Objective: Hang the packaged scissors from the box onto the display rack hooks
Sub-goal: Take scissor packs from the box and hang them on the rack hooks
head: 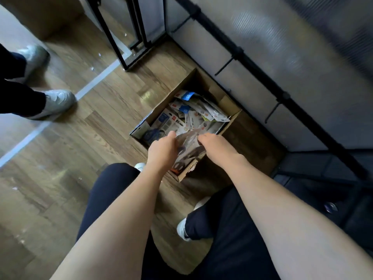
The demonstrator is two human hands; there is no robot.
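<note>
Head view, looking steeply down. An open brown cardboard box (226,106) sits on the wood-grain plank floor (96,122) at frame centre, corrugated walls matte, flaps up. It is loosely filled with flat carded packages (193,110), glossy white and grey with blue and red patches, lying at all angles.

Both bare forearms reach from the bottom of the frame to the near end of the box. The left hand (162,151) and right hand (217,147) hold one packaged scissors (190,146) between them, just above the near rim. Left fingers curl round the pack's left edge, thumb on top; right fingers curl over its right edge. The pack is a thin, shiny blister card, motion-blurred; dark handle loops show faintly at its lower end.

Right of the box, running diagonally to the lower right: the display rack (242,57), a black tubular frame with thin black hooks (223,67) projecting over pale grey panels.

Left edge: a second person's dark trouser legs and pale shoes (58,102). White tape line (96,79) crosses the floor.
</note>
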